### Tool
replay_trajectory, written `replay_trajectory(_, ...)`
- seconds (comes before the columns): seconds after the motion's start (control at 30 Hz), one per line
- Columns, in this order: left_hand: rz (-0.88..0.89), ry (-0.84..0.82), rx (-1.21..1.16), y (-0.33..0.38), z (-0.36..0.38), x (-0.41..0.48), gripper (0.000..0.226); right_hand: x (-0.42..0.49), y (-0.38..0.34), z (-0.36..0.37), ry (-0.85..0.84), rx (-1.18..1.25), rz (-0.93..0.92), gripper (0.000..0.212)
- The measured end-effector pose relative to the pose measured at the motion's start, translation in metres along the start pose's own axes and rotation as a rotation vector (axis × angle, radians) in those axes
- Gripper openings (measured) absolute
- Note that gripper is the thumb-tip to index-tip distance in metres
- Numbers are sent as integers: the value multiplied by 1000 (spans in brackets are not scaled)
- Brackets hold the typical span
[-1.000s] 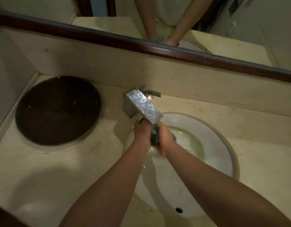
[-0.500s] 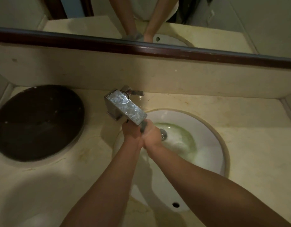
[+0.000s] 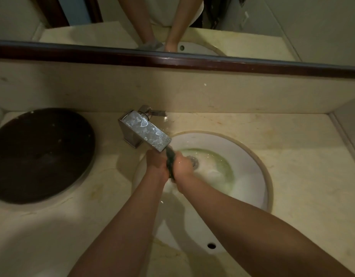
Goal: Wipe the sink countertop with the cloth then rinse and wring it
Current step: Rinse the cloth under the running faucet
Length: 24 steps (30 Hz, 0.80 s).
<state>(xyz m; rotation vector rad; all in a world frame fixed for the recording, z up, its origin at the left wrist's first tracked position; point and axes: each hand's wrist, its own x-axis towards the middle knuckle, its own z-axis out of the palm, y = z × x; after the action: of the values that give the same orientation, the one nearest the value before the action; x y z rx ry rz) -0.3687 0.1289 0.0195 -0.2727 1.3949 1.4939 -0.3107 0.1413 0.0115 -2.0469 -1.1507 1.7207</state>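
Left hand (image 3: pixel 155 164), right hand (image 3: pixel 184 166) both gripping cloth (image 3: pixel 170 162), under tap (image 3: pixel 145 132) at basin's (image 3: pixel 252 168) 10 o'clock. Likely wringing: twist fists opposite ways, low over basin.

head cam, steep downward, close over sink (image 3: pixel 252 156), facing mirror (image 3: pixel 252 27)

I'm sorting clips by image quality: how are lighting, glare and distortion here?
Head view: dim, yellowish light; soft shadow on the countertop lower left; pale reflections on the faucet; wide lens bows the mirror frame; dark cloth lacks detail.
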Motion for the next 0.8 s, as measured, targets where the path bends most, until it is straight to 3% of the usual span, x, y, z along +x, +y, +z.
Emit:
replay_trajectory(0.07,40,-40,-10,3,1,-9,16,2,-2,0,6,175,64,32)
replay_trajectory(0.23,-61,-103,-171,7,-4,-15,22,-4,3,-16,-90,484,149,25)
replay_trajectory(0.3,-36,-119,-71,4,-7,-16,11,-8,7,-15,-113,501,159,27)
replay_trajectory(0.4,93,-176,75,1,-14,-16,19,-10,12,-7,-117,539,147,28)
replay_trajectory(0.5,124,-178,195,4,-20,-11,11,-10,12,-6,-88,529,112,26)
replay_trajectory(0.63,150,-125,376,9,-19,-7,29,-13,9,-2,-107,497,98,48)
replay_trajectory(0.8,164,-94,313,7,-15,-4,31,-18,8,7,-183,475,50,50)
